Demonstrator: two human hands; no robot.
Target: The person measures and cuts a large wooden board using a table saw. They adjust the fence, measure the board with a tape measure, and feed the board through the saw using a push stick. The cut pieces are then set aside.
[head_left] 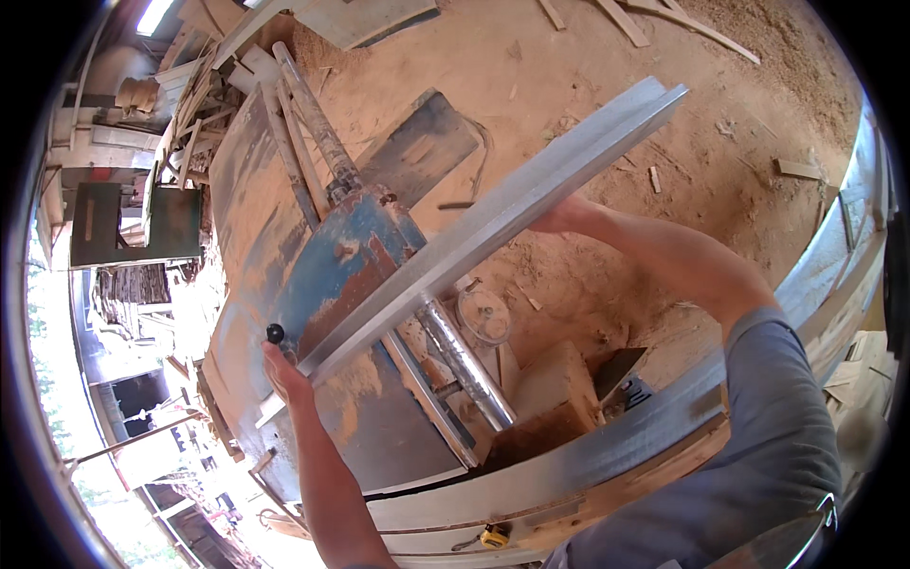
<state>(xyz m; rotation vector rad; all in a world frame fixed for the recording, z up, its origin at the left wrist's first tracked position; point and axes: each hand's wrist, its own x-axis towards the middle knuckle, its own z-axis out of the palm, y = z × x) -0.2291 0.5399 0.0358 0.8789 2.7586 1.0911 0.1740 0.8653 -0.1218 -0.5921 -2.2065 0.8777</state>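
Observation:
A long grey metal rail [502, 213] slants from lower left to upper right across a worn blue machine with a bare metal top [379, 417]. My left hand [289, 379] grips the rail's lower left end, fingers partly hidden behind it, with a black ball knob [275, 333] just above the fingertips. Farther up, my right hand [566, 216] holds the rail's underside, its fingertips out of sight behind the metal. A shiny round bar [464, 360] passes beneath the rail, and its dull far length [318, 119] extends beyond the blue housing [346, 247].
Sawdust covers the floor [569, 104], with scattered wood offcuts [798, 170]. A flat dusty panel [422, 147] lies beyond the machine. A wooden block [550, 389] and a round disc [483, 316] are beside the bar. Near my body lies a yellow tape measure [494, 536].

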